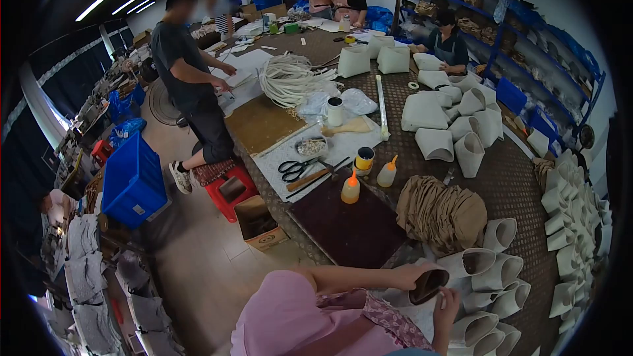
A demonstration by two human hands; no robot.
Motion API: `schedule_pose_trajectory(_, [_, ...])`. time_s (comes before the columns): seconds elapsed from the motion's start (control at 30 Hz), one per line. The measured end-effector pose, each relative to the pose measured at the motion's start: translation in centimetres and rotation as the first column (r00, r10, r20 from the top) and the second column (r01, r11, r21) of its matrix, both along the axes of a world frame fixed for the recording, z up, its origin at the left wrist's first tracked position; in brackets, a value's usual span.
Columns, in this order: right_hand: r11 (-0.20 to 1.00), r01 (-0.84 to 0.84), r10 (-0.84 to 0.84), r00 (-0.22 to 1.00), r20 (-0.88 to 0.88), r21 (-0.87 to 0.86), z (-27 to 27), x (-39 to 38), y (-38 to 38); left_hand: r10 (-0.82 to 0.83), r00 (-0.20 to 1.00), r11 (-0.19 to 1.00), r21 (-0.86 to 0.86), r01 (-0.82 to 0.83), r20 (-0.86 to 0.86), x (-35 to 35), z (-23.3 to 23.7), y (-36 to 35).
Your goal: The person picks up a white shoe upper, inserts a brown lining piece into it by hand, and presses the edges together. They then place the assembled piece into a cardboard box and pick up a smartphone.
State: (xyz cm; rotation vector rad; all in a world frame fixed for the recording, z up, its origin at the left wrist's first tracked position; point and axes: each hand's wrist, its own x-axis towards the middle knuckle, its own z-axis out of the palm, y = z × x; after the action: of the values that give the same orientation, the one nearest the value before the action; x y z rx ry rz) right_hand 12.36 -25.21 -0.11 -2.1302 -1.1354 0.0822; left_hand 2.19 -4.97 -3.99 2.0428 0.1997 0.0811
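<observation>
At the table's near edge, my left hand (414, 277) is wrapped round the rim of a dark-lined pouch (428, 285), whose opening faces up. My right hand (448, 303) is closed at the near right side of that opening; its fingertips meet the edge, and anything small between them cannot be made out. White open-topped pouches (504, 273) stand just right of my hands. A stack of brown fabric pieces (442, 214) lies beyond them. The dark red board (349, 221) is to the left, with a glue bottle (351, 189) standing on its far part.
Scissors (294, 170), a hammer (310, 180), a second glue bottle (388, 173) and a tin (363, 159) lie farther up the table. A person (191, 72) stands at the left edge. A blue crate (135, 181) and red stool (231, 191) are on the floor.
</observation>
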Motion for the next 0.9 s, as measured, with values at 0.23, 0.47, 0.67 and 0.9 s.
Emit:
schedule_pose_trajectory(0.23, [0.976,-0.176,0.185,0.981,0.061,-0.126,-2.7,-3.6,1.7,0.042,0.998,0.973,0.226,-0.052,0.049,-2.6,0.2,0.4])
schedule_pose_trajectory(0.47, [0.94,-0.323,0.319,0.946,-0.053,-0.11,-2.6,-2.5,3.0,-0.401,0.91,0.858,0.39,0.335,0.102,-1.7,-3.4,1.5])
schedule_pose_trajectory(0.67, [0.942,-0.335,0.307,0.887,-0.345,-0.023,-2.1,-2.1,4.6,-0.36,0.932,0.863,0.365,0.348,-0.038,-1.6,-1.6,2.2])
schedule_pose_trajectory(0.9, [0.935,-0.355,0.333,0.856,-0.395,0.021,-2.5,-1.2,4.9,-0.292,0.955,0.929,0.253,0.269,0.057,-0.7,-2.0,2.9])
